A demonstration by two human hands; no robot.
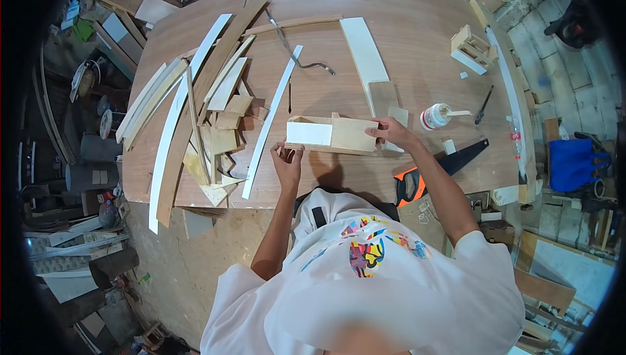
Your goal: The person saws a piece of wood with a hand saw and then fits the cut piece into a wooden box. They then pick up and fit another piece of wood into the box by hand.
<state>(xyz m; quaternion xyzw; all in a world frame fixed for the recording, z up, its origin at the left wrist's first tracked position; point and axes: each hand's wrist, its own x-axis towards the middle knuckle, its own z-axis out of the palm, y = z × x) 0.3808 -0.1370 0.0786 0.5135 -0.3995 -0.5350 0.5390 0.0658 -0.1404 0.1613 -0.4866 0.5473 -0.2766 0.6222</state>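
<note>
Under my right hand [390, 132] sits the small open box of pale plywood [331, 134], fingers closed on its right end to steady it, while my left hand [287, 161] pinches its lower-left corner. One orange-handled handsaw [435, 170] and one white glue bottle [435, 116] wait on the round brown table [404, 55].

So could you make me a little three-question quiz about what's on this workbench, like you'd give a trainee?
1. True or false: both hands touch the small open plywood box.
2. Which lies nearest the right hand? A) orange-handled black handsaw B) white glue bottle with red band C) bent grey metal rod
3. On which side of the left hand lies the heap of pale wood offcuts?

Key: 1 true; 2 B; 3 its left.
</note>
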